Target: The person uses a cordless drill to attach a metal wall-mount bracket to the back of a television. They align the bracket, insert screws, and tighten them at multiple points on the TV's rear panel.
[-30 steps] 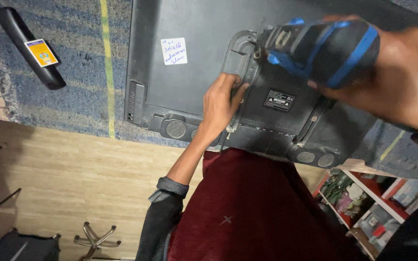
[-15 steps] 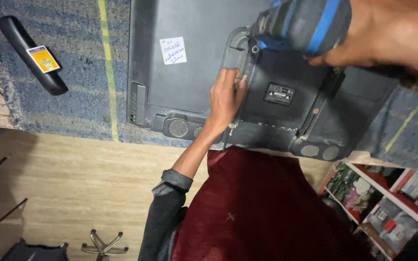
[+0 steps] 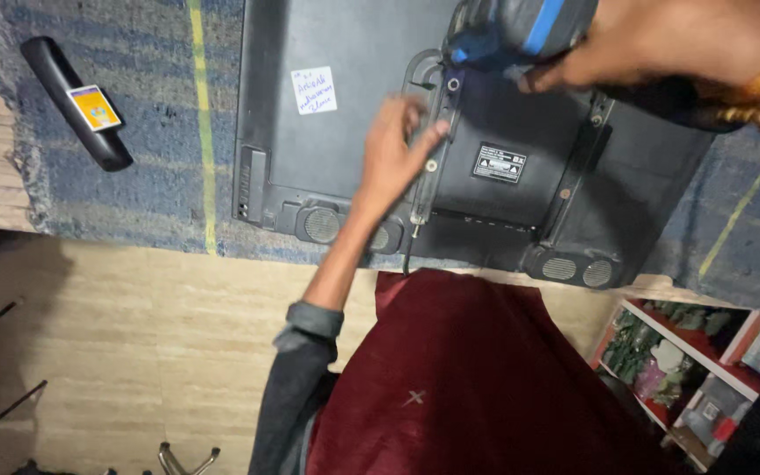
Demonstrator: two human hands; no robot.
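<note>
A black flat-screen television (image 3: 354, 53) lies face down on a blue rug (image 3: 151, 114). Two black mounting bars are fixed to its back. My left hand (image 3: 393, 145) rests on the left bar (image 3: 428, 167), fingers pressed against it, with the grey sleeve pushed up the forearm. My right hand (image 3: 661, 40), with beads and a band at the wrist, grips a blue and black power drill (image 3: 521, 31). The drill's nose points at the top end of that same bar, close above my left hand. The drill bit itself is hidden.
A long black bar with a yellow sticker (image 3: 72, 101) lies on the rug at the left. A white paper note (image 3: 314, 90) is stuck on the television back. Wooden floor (image 3: 134, 334) lies below the rug. A shelf with packets (image 3: 697, 352) stands at the lower right.
The drill in my right hand has shifted up and toward the top end of the left bar. My left hand has stayed on the bar.
</note>
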